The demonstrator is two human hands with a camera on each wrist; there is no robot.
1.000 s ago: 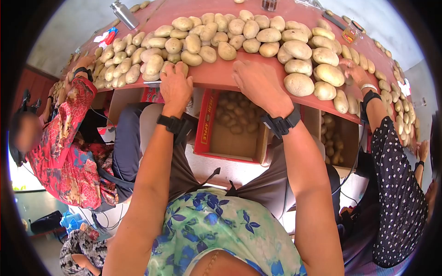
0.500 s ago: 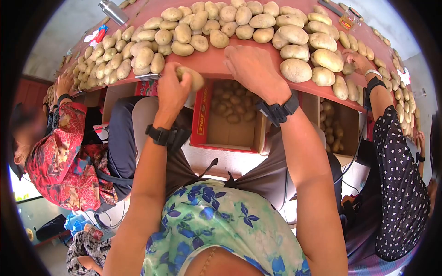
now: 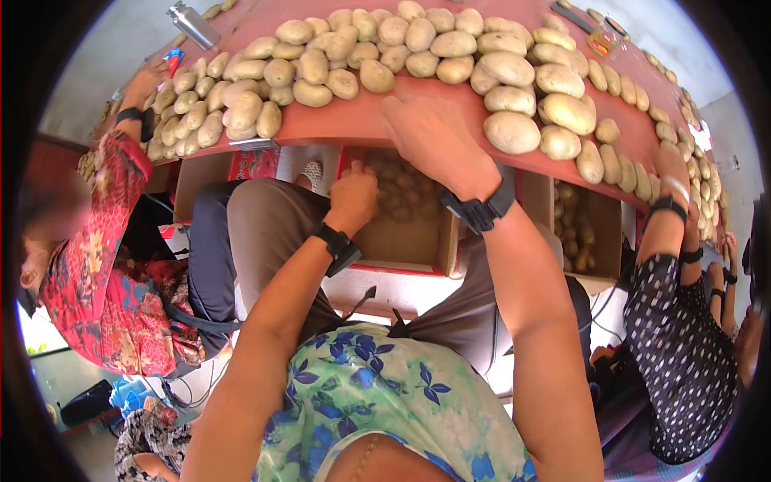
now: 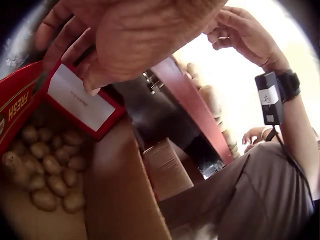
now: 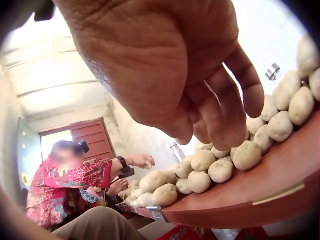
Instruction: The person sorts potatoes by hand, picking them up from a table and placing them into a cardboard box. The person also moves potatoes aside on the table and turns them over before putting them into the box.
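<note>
My left hand (image 3: 354,195) is over the red cardboard box (image 3: 407,267) below the table's front edge. In the left wrist view its fingers (image 4: 75,42) are loosely spread, with nothing between them. Potatoes (image 4: 52,165) lie heaped at one end of the box's floor. Above the red table's near edge hovers my right hand (image 3: 434,132), fingers relaxed and hanging downward, holding nothing. Just beyond it, a curved band of potatoes (image 3: 377,76) lies on the tabletop (image 3: 353,120), with larger ones (image 3: 511,132) grouped to the right.
People sit on both sides, one in a red patterned sleeve (image 3: 116,185), another in a dotted sleeve (image 3: 683,337). A second box (image 3: 608,241) with potatoes stands below the table at right. On the table are a metal bottle (image 3: 193,26) and a glass jar (image 3: 604,38).
My left hand took a potato from the table's front edge, carried it down and right over the red box, and is now without it. My right hand has shifted slightly left.
</note>
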